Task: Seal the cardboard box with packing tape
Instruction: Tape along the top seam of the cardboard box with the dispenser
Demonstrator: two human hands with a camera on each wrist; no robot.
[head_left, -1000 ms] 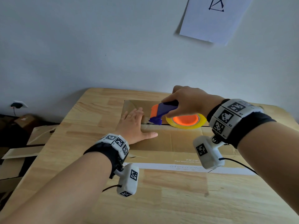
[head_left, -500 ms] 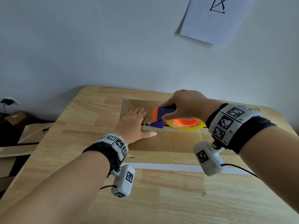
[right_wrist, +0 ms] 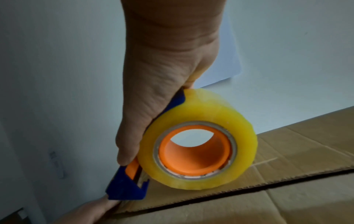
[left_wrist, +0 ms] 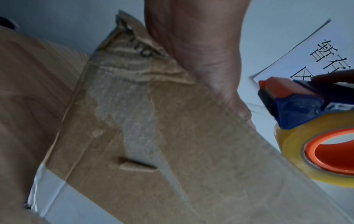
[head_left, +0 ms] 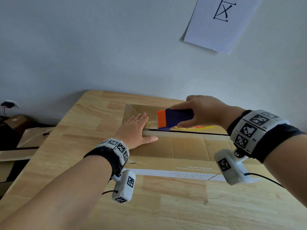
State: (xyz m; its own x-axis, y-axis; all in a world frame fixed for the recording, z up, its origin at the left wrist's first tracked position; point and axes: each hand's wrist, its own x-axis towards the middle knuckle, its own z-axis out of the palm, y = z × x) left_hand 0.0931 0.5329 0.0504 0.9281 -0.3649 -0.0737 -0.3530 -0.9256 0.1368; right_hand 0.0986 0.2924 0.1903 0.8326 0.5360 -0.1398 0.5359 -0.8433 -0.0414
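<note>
A brown cardboard box (head_left: pixel 182 146) lies on the wooden table (head_left: pixel 66 130), its two top flaps meeting at a dark seam (head_left: pixel 191 132). My left hand (head_left: pixel 135 130) lies flat on the box's left end, fingers straight, across the seam. My right hand (head_left: pixel 202 112) grips a blue and orange tape dispenser (head_left: pixel 172 119) with a yellowish tape roll (right_wrist: pixel 199 139) on an orange core. The dispenser's front end sits low over the seam, just right of my left hand (right_wrist: pixel 91 210). In the left wrist view the dispenser (left_wrist: pixel 298 106) hovers beside the flap (left_wrist: pixel 172 136).
A white sheet with black characters (head_left: pixel 221 22) hangs on the wall behind. Flattened cardboard (head_left: pixel 20 146) lies left of the table, with a wall outlet (head_left: pixel 8 104) beyond it. The near half of the table (head_left: pixel 166 205) is bare wood.
The dispenser has tipped forward and lifted, so the roll that lay nearly flat now stands on edge and is mostly hidden behind my right hand. My left hand has stayed pressed on the box.
</note>
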